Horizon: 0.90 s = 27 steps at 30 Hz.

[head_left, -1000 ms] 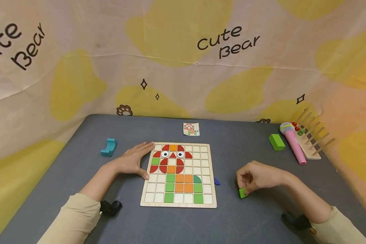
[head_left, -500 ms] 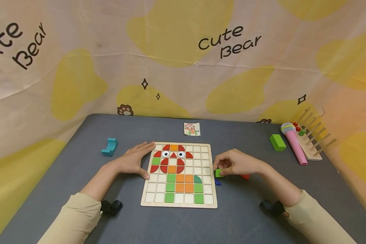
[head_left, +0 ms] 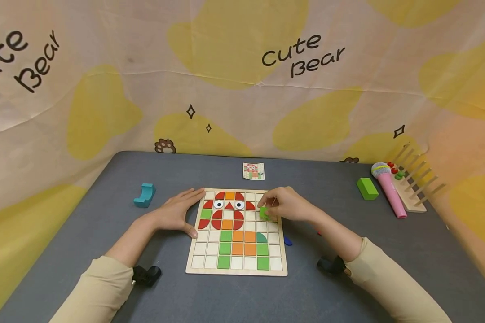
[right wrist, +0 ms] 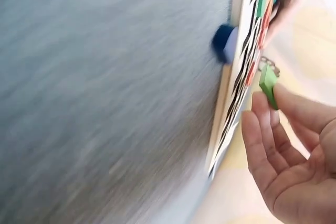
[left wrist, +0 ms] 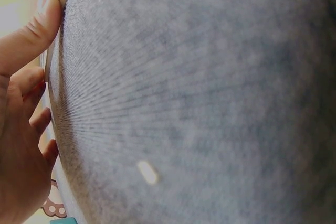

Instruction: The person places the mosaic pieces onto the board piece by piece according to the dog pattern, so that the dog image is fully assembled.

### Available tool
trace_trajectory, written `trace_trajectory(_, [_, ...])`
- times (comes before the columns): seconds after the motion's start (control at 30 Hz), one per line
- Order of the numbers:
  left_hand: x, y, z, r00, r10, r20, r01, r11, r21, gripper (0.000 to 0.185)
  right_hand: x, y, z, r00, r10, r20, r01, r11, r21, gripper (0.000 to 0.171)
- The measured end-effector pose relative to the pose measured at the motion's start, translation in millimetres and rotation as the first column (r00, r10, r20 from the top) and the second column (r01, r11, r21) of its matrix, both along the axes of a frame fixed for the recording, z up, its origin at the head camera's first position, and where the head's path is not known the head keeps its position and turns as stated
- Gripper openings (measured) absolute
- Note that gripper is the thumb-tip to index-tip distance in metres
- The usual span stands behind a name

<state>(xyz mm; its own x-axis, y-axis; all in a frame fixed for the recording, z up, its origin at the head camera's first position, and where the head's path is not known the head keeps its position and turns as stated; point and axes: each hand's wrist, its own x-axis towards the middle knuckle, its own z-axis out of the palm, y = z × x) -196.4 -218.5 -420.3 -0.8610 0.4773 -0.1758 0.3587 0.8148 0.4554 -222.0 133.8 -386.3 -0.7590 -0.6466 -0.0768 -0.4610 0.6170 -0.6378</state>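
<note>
Right hand (right wrist: pixel 294 156), lower right of frame: a green tile (right wrist: pixel 269 85) is pinched at the fingertips, just off the wooden puzzle board (right wrist: pixel 231 77), which is seen edge-on. A blue piece (right wrist: pixel 224 43) is seen against the board's edge, on grey felt (right wrist: pixel 105 103).

The head camera looks forward and down over the puzzle board (head_left: pixel 236 231); both wrist cameras sit low, close to the grey tabletop (left wrist: pixel 199 98), sharing the board's edge (right wrist: pixel 223 108).
</note>
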Motion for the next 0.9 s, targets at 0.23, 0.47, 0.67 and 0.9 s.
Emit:
trace_trajectory(0.23, [-0.4,0,-0.8,1.000,0.003,0.007,-0.003,1.000,-0.019,0.124,-0.8,-24,1.8,0.999,-0.031,-0.036,0.031,1.000,0.006,0.015])
trace_trajectory(0.47, [-0.6,0,-2.0,1.000,0.007,0.013,-0.007,1.000,-0.013,0.125,1.1,-38,0.8,0.997,-0.073,-0.031,0.073,0.997,-0.008,0.013])
trace_trajectory(0.67, [-0.3,0,-1.5,1.000,0.006,0.013,-0.006,1.000,-0.015,0.124,1.8,-42,-5.4,0.994,-0.092,-0.052,0.092,0.996,-0.003,0.010])
trace_trajectory(0.9, [-0.5,0,-1.4,1.000,0.007,0.011,-0.007,1.000,-0.022,0.124,3.2,-42,-6.6,0.993,-0.090,-0.073,0.091,0.996,0.010,0.007])
